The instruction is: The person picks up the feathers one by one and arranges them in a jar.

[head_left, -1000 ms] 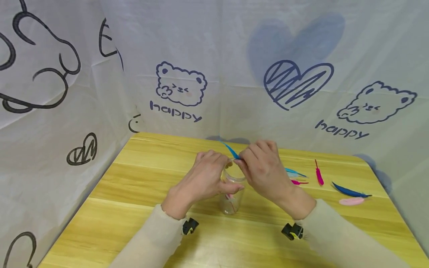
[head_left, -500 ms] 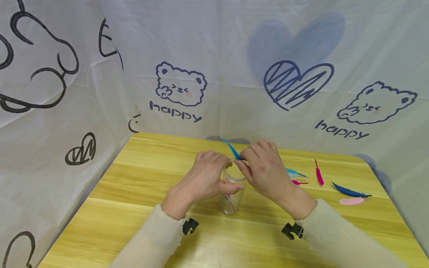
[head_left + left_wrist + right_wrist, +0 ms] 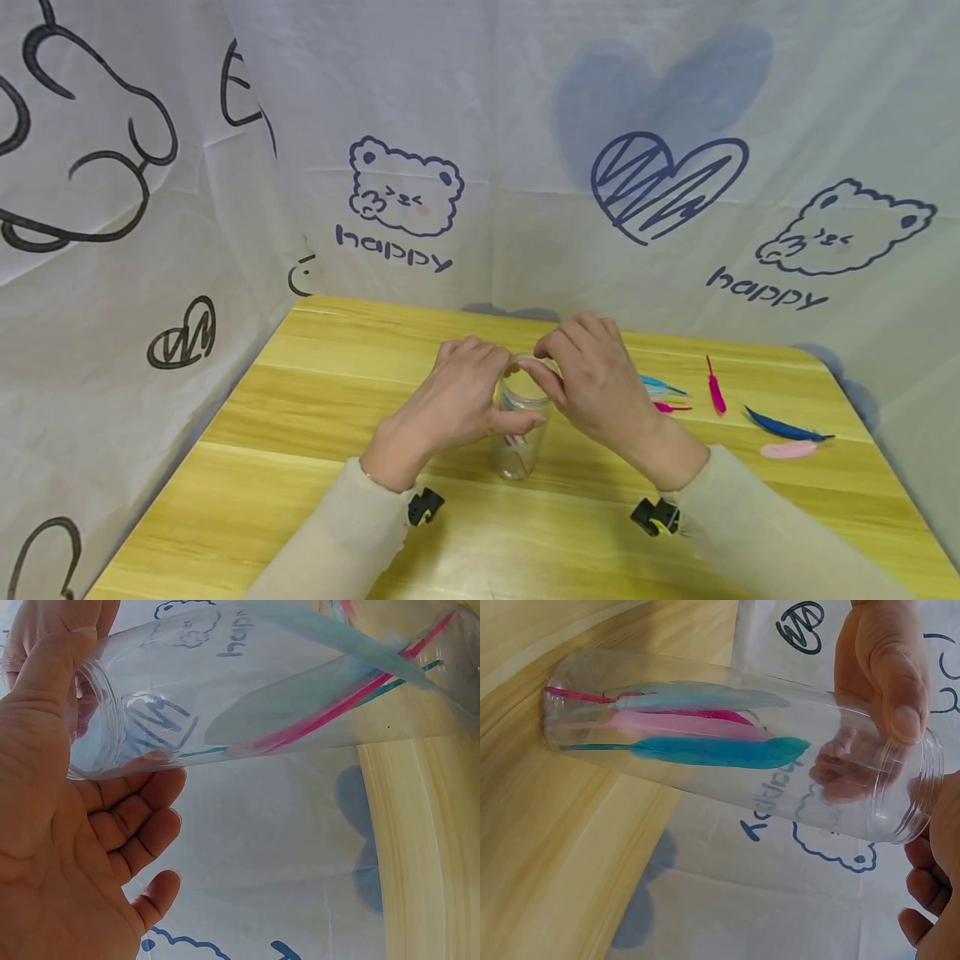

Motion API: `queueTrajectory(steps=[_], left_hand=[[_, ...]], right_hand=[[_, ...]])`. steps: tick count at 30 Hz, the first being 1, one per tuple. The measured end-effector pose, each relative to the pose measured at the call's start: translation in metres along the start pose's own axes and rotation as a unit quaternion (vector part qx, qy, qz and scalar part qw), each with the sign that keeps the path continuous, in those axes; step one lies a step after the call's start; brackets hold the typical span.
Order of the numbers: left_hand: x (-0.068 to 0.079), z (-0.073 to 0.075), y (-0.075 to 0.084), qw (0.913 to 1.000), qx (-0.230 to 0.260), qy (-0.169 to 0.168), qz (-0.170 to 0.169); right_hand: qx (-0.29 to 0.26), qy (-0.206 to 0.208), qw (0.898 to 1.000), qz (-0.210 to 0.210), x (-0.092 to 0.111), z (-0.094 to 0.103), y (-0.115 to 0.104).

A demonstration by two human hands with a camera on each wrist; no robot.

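1. Jar (image 3: 519,454): upper left side hidden behind the left hand (image 3: 453,400), head view.
2. Feathers inside the jar (image 3: 514,439): too small to count, head view.
3. Light-blue feathers (image 3: 656,385), right of the jar: ends hidden behind the right hand (image 3: 596,383).
4. Sleeves (image 3: 337,533), below the jar on either side: cut off by the bottom edge.

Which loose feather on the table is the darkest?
The dark blue feather toward the right of the table, just beyond the pale pink feather. Its deep colour sets it apart; the light blue feather and magenta feathers are visibly brighter.
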State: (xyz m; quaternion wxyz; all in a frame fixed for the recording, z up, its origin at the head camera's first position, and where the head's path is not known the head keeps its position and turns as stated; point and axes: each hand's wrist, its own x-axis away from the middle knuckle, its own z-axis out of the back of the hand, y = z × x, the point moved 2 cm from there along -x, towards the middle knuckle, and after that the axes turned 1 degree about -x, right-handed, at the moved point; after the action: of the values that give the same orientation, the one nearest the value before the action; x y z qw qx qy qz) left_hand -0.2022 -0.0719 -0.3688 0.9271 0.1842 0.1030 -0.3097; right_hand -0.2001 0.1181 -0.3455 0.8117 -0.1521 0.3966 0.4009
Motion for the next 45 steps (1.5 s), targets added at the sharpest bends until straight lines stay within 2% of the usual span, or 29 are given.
queueTrajectory(steps=[12, 23, 32, 39, 45], left_hand=[[-0.001, 0.002, -0.001, 1.0, 0.0, -0.004, 0.008], [0.0, 0.001, 0.0, 1.0, -0.006, -0.002, 0.005], [0.002, 0.001, 0.001, 0.9999, -0.005, -0.004, 0.008], [0.002, 0.002, 0.002, 0.9999, -0.006, -0.007, 0.012], [0.001, 0.002, 0.002, 0.9999, -0.004, -0.01, 0.012]], right_hand=[[-0.021, -0.001, 0.999, -0.03, 0.004, -0.002, 0.004], [-0.034, 0.054, 0.997, -0.036, 0.016, -0.003, 0.007], [-0.032, 0.056, 0.994, -0.087, 0.043, 0.005, 0.023], [-0.034, 0.05, 0.989, -0.132, 0.07, 0.011, 0.048], [-0.02, 0.026, 0.985, -0.167, 0.095, 0.012, 0.069]])
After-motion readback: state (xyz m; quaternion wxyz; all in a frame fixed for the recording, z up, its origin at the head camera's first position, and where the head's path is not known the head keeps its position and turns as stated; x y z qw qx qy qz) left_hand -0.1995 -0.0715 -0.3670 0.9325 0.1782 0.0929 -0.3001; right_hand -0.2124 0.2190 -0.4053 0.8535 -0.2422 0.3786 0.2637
